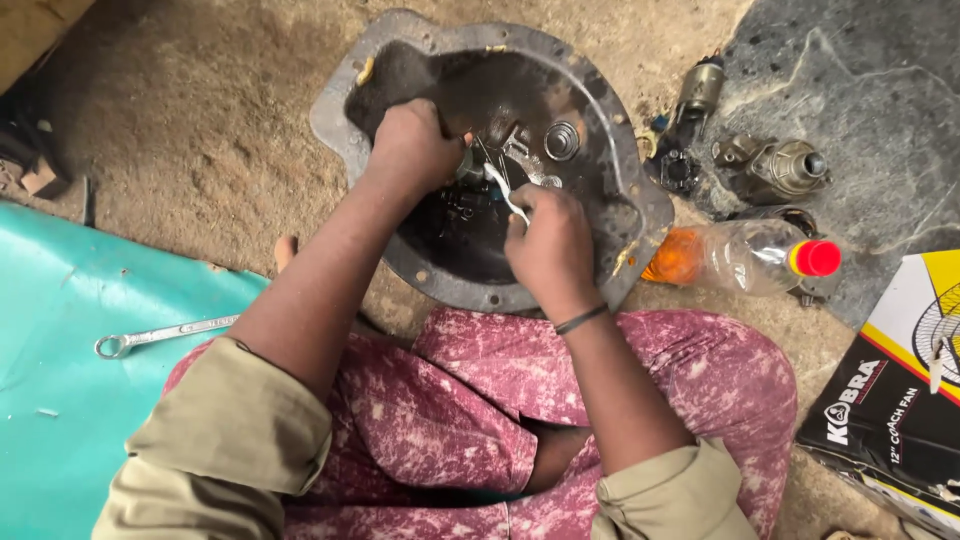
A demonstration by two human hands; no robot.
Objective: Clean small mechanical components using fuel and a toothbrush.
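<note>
Head view, looking down. A seated person is working inside a dark metal pan (345,120), a shallow greasy housing with a bolt-hole flange, lying on the dirt floor (200,120) at upper centre of the frame. The left hand (412,145) is closing as a fist around a small part at the pan's centre; what it is gripping is hidden under the fingers. The right hand (550,245) is pinching a thin white tool (503,190), apparently a small brush, whose tip is meeting the cluster of fittings just beside the left hand. The two hands are working close together, nearly touching, both clamped on their objects.

To do this step well, the left hand should be keeping the part steady while the right is making short, controlled strokes, since the oily surface looks slippery and the loose round gear (561,140) is sitting near the tool tip.

Surroundings: a plastic bottle (745,258) with orange liquid and a red cap is lying just right of the pan, touching or almost touching its rim. Metal parts (780,168) are resting on a dark mat (880,100) at upper right. A printed box (900,400) is occupying the lower right corner. A spanner (160,335) is lying on a teal sheet (60,330) at left, well apart from the hands. The person's knees are crowding the pan's near edge, limiting wrist room there.
</note>
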